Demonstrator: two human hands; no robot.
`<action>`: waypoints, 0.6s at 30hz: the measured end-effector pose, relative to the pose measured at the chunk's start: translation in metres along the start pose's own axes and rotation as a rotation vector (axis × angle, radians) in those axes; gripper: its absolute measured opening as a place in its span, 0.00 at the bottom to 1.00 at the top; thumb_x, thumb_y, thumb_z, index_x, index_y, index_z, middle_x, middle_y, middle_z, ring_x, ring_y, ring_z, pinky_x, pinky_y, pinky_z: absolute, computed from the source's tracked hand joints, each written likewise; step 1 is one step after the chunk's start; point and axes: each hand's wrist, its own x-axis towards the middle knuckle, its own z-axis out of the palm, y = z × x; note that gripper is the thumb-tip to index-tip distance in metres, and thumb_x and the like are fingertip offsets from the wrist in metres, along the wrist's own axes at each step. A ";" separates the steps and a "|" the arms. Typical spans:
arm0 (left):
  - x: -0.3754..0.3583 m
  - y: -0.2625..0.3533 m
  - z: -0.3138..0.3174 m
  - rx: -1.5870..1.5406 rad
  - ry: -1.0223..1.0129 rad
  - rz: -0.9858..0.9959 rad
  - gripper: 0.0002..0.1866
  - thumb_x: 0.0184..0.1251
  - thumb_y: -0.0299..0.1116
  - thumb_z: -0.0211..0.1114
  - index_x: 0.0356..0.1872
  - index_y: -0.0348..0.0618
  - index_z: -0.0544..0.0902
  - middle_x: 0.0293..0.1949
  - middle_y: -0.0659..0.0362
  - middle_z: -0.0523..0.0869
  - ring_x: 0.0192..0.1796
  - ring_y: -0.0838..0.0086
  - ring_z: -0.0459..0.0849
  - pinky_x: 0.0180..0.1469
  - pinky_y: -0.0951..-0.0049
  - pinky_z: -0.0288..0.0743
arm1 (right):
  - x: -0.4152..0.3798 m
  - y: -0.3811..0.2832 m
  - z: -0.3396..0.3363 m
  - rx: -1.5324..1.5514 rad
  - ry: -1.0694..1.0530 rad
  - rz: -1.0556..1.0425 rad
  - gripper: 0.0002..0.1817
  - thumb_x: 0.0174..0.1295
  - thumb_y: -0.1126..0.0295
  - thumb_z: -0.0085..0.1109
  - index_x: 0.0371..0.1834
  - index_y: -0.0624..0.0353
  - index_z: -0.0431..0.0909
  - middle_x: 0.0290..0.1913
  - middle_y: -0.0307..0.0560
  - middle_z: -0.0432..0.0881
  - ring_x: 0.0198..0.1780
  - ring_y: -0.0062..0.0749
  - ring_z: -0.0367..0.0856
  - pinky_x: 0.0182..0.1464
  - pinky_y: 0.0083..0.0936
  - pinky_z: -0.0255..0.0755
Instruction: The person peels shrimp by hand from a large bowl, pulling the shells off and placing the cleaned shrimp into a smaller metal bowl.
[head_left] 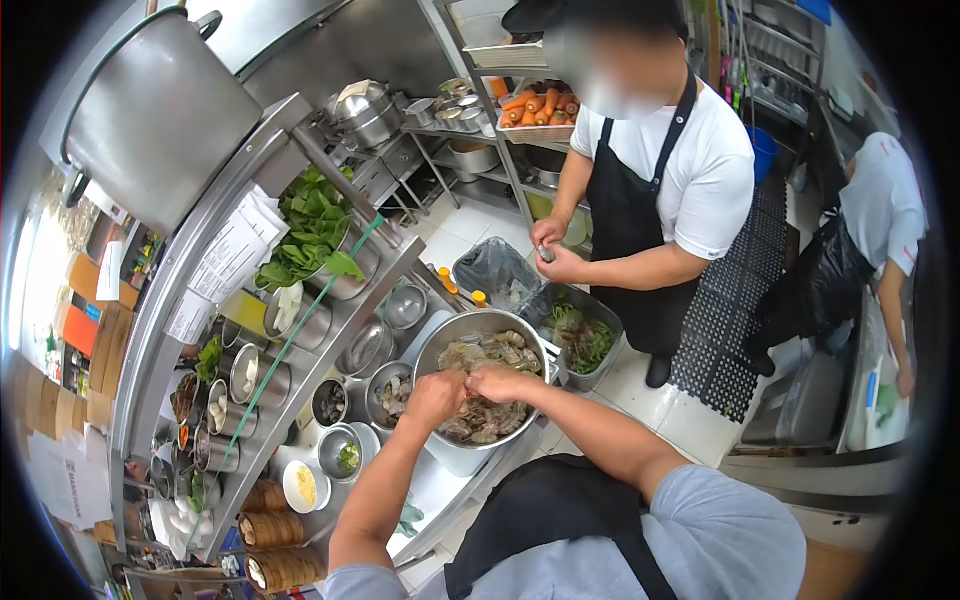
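Observation:
A large steel bowl (428, 352) of unpeeled shrimp (485, 425) stands before me at the counter's edge. Over it my left hand (437, 397) and my right hand (503, 384) meet with pinched fingers. Between them is what looks like a shrimp, mostly hidden by the fingers. Against the bowl's left side sits a smaller steel bowl (390, 391) with greyish pieces that look like peeled shrimp. Further left are a small bowl (330, 402) of dark pieces, a steel bowl (338, 452) with chopped greens, and a white bowl (304, 486) of yellow shreds.
Across from me a co-worker in a black apron (640, 190) holds a small grey item beside a lined bin (495, 265) and a tub of greens (580, 335). Another person (880, 210) bends at the far right. A steel shelf (300, 380) with a stockpot (160, 110) rises left.

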 end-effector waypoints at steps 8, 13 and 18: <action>-0.012 -0.009 -0.015 -0.386 0.031 -0.028 0.09 0.63 0.27 0.63 0.42 0.38 0.86 0.34 0.46 0.87 0.36 0.46 0.84 0.40 0.57 0.79 | 0.006 0.010 0.007 0.113 -0.099 -0.004 0.24 0.73 0.52 0.43 0.31 0.61 0.78 0.29 0.54 0.79 0.34 0.43 0.77 0.42 0.39 0.71; -0.018 -0.018 0.001 -0.553 -0.182 -0.347 0.09 0.71 0.33 0.64 0.43 0.40 0.87 0.27 0.55 0.86 0.27 0.71 0.83 0.34 0.67 0.77 | 0.000 0.013 0.003 0.235 -0.161 -0.026 0.22 0.74 0.53 0.46 0.31 0.59 0.78 0.28 0.44 0.78 0.32 0.33 0.74 0.38 0.34 0.69; -0.026 -0.028 0.023 -1.095 -0.221 -0.607 0.08 0.75 0.32 0.60 0.46 0.42 0.85 0.30 0.68 0.84 0.28 0.84 0.79 0.32 0.80 0.75 | -0.012 0.014 0.000 0.860 -0.321 0.073 0.18 0.77 0.54 0.46 0.35 0.55 0.73 0.25 0.32 0.67 0.25 0.19 0.63 0.29 0.23 0.61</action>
